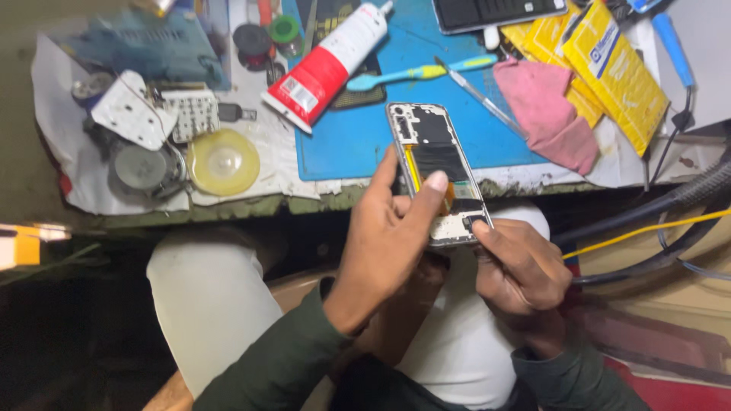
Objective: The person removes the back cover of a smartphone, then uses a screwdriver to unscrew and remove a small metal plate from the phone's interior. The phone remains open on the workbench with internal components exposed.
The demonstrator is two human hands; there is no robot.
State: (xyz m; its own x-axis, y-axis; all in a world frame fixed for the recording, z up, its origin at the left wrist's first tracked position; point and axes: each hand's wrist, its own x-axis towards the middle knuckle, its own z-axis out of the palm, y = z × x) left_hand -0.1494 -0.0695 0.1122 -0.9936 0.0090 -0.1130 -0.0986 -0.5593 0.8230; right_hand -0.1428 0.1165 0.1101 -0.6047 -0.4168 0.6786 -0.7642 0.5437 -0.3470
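Smartphone, back cover off with battery and boards bared, sits above the lap at the bench edge. It looks light, stiff and fragile; the metal frame edges seem the safest hold. Left hand cradles it, thumb pressing the middle. Right hand pinches its lower corner.

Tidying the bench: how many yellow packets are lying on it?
2 yellow packets: the front one by the bench's top right corner, another partly beneath it, beside the pink cloth. More may be hidden underneath.
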